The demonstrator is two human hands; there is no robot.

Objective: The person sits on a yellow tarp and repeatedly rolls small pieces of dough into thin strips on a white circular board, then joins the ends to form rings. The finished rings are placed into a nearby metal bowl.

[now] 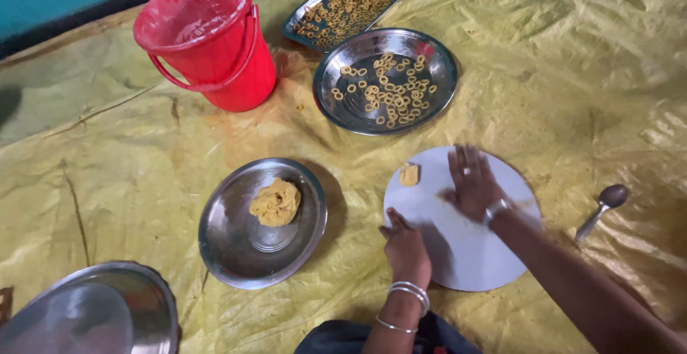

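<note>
A: Yellow plastic sheet [129,182] covers the floor, creased and wrinkled; a teal wall runs along the far left. Nearest to the camera, low left, sits a steel lid or plate [93,318], only partly in view.

B: Hands?

A: Left hand [406,248], bangles on the wrist, rests at the near edge of the round white board [465,254], fingers curled; its grip is loosely closed, pinching nothing that I can see. Right hand [472,182] lies flat on the board, fingers spread, blurred with motion. Whatever is under the palm is hidden.

B: Dough?

A: One small dough piece [408,174] sits on the board just beside the right hand. The main dough lump [275,202] lies in the steel plate [236,254] left of the board.

B: Risks?

A: My judgement: the board lies on slick, wrinkled sheet, so a hard push could slide it if the left hand lets up. The small piece sits near the board's far rim and a sweep of the palm could knock it off. The spoon [602,209] lies right of the board, near the right forearm.

B: Farther out?

A: Round steel tray of dough rings [386,86], then a rectangular tray of rings [351,3], and a red bucket [211,39]. Rings lie crowded and touching; they could stick together.
</note>
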